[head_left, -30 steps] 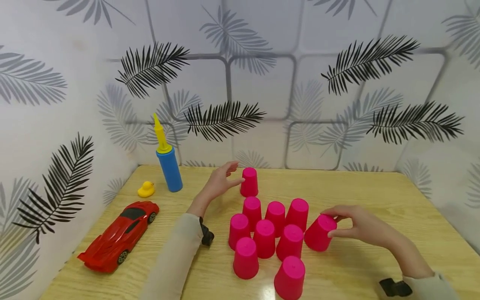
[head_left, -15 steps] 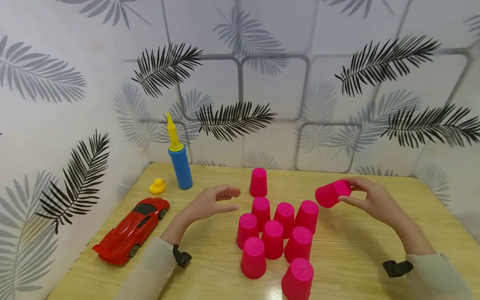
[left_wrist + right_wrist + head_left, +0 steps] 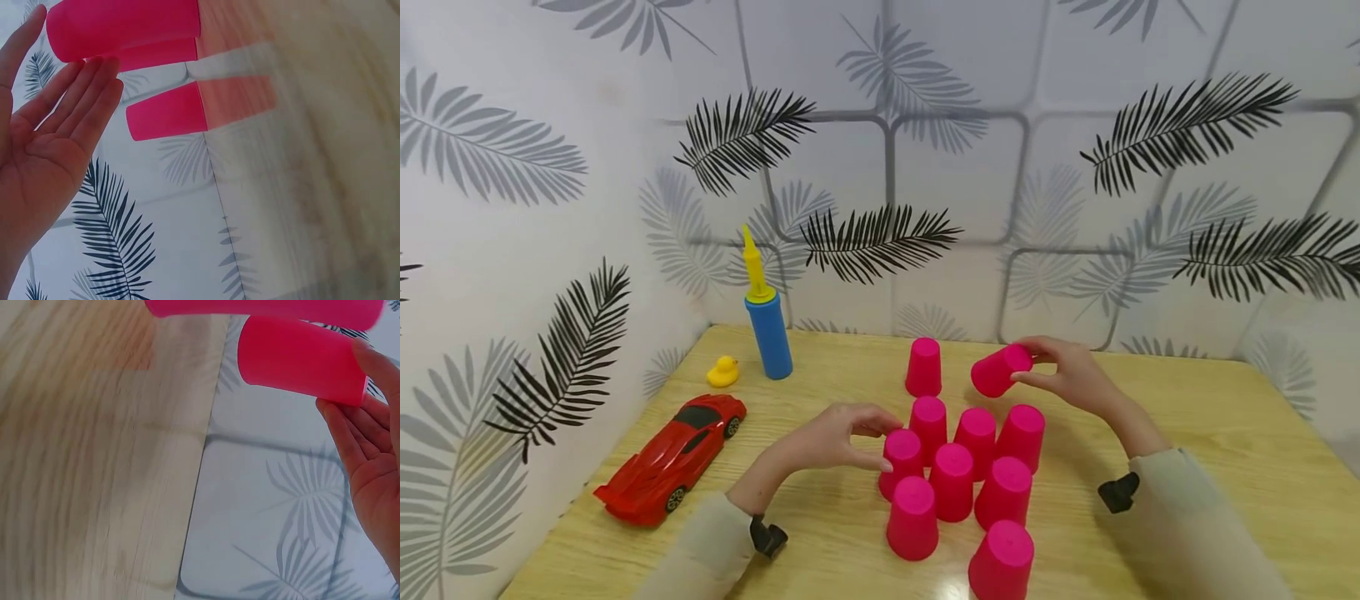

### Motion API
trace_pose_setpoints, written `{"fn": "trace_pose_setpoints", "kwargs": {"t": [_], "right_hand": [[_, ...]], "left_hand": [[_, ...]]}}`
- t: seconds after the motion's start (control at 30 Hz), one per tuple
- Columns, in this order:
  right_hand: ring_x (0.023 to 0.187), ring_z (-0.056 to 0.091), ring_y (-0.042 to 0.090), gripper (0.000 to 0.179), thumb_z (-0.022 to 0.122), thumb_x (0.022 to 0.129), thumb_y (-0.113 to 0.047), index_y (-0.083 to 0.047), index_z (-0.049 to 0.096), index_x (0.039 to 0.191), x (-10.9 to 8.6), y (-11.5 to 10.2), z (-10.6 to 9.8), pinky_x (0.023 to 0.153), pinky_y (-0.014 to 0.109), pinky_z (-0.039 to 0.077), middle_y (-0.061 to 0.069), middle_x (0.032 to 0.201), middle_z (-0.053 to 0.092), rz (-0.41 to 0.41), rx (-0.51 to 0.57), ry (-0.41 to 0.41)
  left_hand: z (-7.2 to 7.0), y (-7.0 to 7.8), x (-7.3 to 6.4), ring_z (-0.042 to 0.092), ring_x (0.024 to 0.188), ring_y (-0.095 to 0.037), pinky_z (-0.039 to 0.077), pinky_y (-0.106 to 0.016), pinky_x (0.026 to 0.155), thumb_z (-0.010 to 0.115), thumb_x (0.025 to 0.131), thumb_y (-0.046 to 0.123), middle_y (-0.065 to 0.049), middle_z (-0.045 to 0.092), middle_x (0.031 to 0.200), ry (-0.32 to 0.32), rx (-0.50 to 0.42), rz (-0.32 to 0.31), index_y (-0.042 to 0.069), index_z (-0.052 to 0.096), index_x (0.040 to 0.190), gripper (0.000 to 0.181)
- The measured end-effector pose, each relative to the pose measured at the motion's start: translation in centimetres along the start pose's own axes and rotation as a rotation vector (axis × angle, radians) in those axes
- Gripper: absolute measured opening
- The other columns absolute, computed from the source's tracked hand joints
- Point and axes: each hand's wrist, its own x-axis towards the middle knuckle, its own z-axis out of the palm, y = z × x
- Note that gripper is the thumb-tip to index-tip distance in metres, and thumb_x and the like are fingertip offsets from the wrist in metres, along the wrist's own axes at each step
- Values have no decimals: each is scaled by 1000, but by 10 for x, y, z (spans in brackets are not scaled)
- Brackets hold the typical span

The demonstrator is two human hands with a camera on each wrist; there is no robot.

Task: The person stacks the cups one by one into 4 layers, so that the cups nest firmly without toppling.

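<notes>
Several pink cups stand upside down on the wooden table in the head view. My right hand [image 3: 1071,375] pinches one pink cup [image 3: 997,372] near its base, thumb on the near side. That cup is tilted in the air, its mouth pointing left and down, behind the group. In the right wrist view the fingertips lie along the held cup [image 3: 300,359]. At the group's left side, my left hand [image 3: 838,437] is at a standing cup [image 3: 902,454], thumb in front and fingers behind. The left wrist view shows straight fingers [image 3: 75,103] by that cup; firm contact cannot be told.
A lone pink cup [image 3: 923,367] stands upside down behind the group. On the left are a red toy car [image 3: 677,458], a yellow rubber duck [image 3: 723,372] and an upright blue hand pump [image 3: 769,333] with a yellow nozzle. A patterned wall [image 3: 940,283] borders the table's back.
My right hand has lifted its cup from the group's right side and carried it back and left. My left hand has left the lone rear cup and come forward to the group's left cup.
</notes>
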Motion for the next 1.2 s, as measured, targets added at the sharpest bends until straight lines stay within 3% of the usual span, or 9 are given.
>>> {"fn": "trace_pose_setpoints", "kwargs": {"t": [0.17,0.43,0.83,1.2], "right_hand": [[99,71,33,47,80,81,-17,2,63,121,16,0,13,88,50,57,16,109,71,21,19,-89],[99,71,31,47,79,82,-17,2,63,121,34,-2,26,90,47,57,14,107,72,-9,50,-187],[97,72,30,45,77,84,-19,3,64,120,56,-1,41,89,46,59,15,106,73,-13,42,-235],[95,72,31,44,74,86,-19,6,63,120,65,-5,42,85,45,59,18,106,73,-49,12,-255]], "left_hand": [[6,1,3,67,111,-17,53,-24,100,78,84,26,-6,68,123,13,47,12,7,61,129,52],[11,3,7,68,110,-21,55,-39,99,78,84,22,-9,70,120,32,26,16,5,62,126,48],[9,0,4,68,109,-19,55,-37,98,77,84,21,-8,71,118,36,19,7,7,63,125,45],[9,1,5,68,110,-17,53,-19,97,77,84,22,-7,71,120,32,35,-9,8,63,127,47]]}}
